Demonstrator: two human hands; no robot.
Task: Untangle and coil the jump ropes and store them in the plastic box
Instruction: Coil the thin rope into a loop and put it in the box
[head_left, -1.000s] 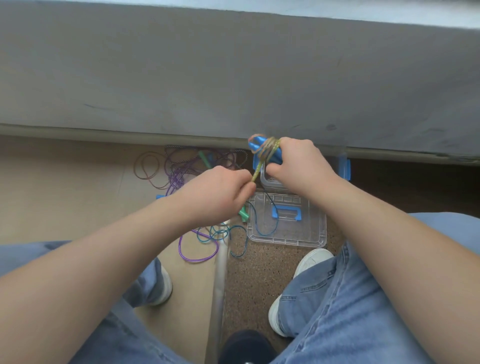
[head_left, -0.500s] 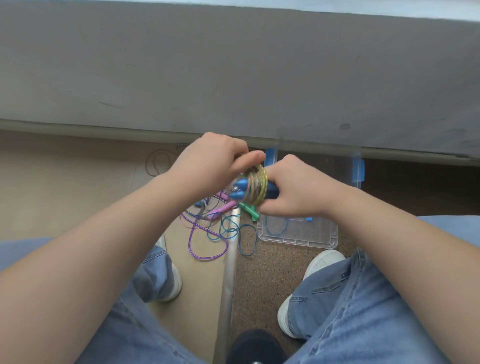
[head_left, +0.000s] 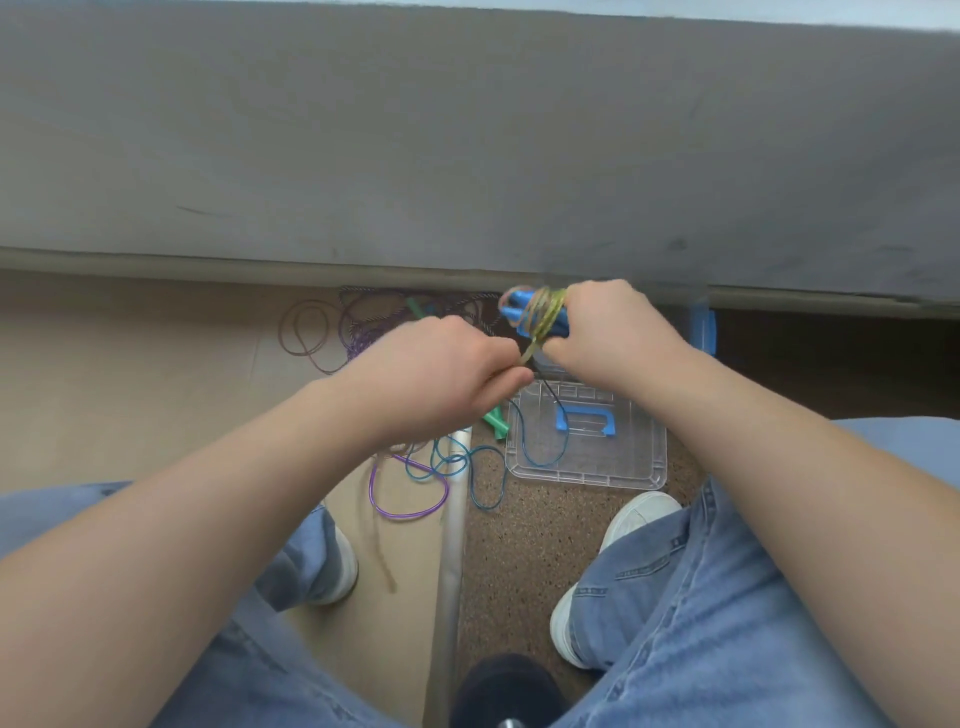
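My right hand (head_left: 613, 332) grips the blue handles (head_left: 519, 309) of a jump rope, with its yellow-green cord (head_left: 545, 314) wound around them in several loops. My left hand (head_left: 441, 374) pinches the free end of that cord just below and left of the bundle. On the floor below lies the clear plastic lid (head_left: 587, 436) with a blue handle. The clear plastic box (head_left: 701, 327) with blue clips is mostly hidden behind my right hand. A tangle of purple ropes (head_left: 363, 322), a teal rope (head_left: 483, 467) and green handles (head_left: 496, 421) lies on the floor.
A grey wall (head_left: 467, 145) rises just beyond the ropes. A metal strip (head_left: 449, 561) divides tan flooring on the left from speckled brown flooring on the right. My jeans-clad legs and white shoes (head_left: 618, 525) frame the bottom of the view.
My left hand has swung from above the bundle down to its lower left, drawing the yellow-green cord around the blue handles. My right hand, with the bundle, rose toward the wall.
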